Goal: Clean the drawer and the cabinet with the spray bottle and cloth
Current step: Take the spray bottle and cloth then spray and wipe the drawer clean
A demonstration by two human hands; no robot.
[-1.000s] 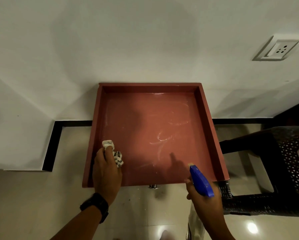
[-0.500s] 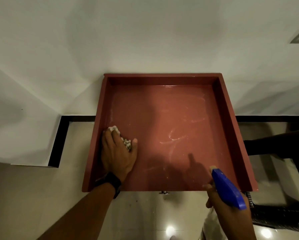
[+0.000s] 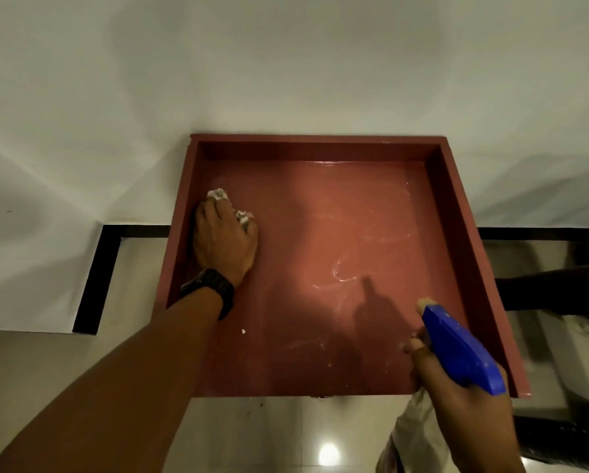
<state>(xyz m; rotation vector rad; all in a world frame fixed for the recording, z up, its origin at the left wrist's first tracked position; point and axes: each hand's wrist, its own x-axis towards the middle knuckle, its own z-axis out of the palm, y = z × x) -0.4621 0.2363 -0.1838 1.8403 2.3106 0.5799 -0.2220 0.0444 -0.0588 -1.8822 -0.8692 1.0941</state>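
head view | drawer [image 3: 484,268]: red, open, floor streaked wet | left hand [image 3: 225,241]: inside the drawer by its left wall, fingers curled over the cloth [image 3: 222,195], pressing it down | right hand [image 3: 463,401]: at the drawer's front right corner, gripping the blue spray bottle [image 3: 456,349], nozzle aimed into the drawer

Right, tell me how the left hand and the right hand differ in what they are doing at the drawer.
The left hand presses a crumpled cloth on the drawer floor by its left wall; the right hand grips the blue spray bottle above the near right corner. The left hand lies knuckles up, reaching farther in; the right hand stays nearer the front edge, nozzle aimed inward. Both are bare, and each holds one cleaning tool.
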